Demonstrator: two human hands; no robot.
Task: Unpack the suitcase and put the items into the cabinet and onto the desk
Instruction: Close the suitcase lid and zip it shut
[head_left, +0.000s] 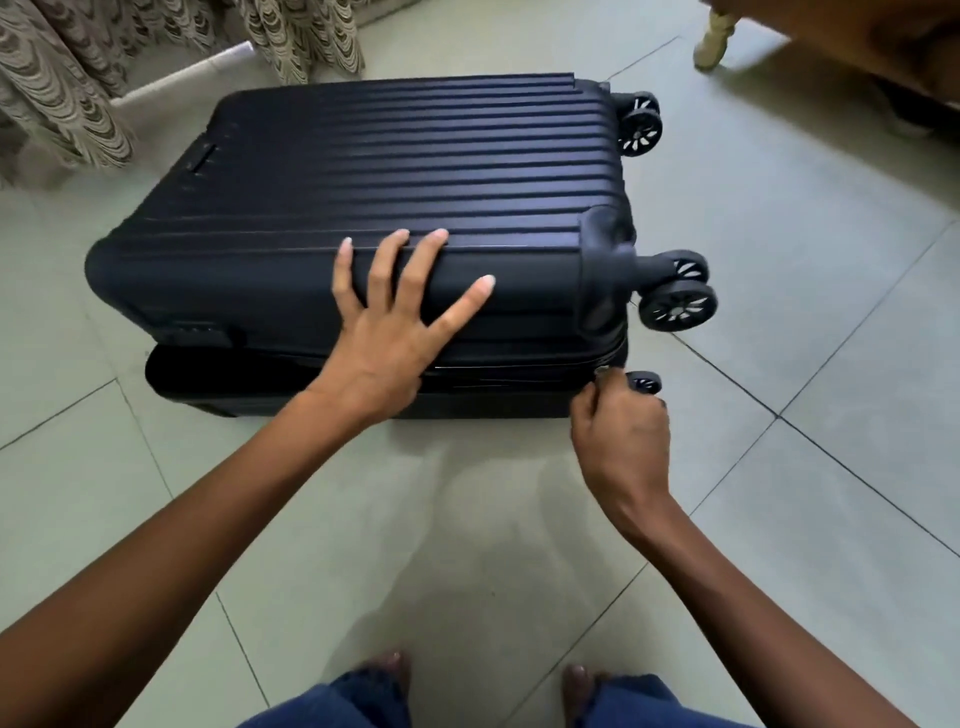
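Observation:
A dark navy ribbed hard-shell suitcase (395, 171) lies flat on the tiled floor, its wheels pointing right. Its lid is closed, and the contents are hidden. My left hand (395, 322) rests with spread straight fingers on the near top edge of the lid. My right hand (621, 426) is at the near right corner, pinching the small silver zipper pull (601, 373) on the zip line between the two shells.
Patterned beige curtains (67, 88) hang at the back left. A wooden furniture leg (714, 41) and dark furniture stand at the back right. Pale floor tiles (831, 260) surround the suitcase. My feet and jeans show at the bottom.

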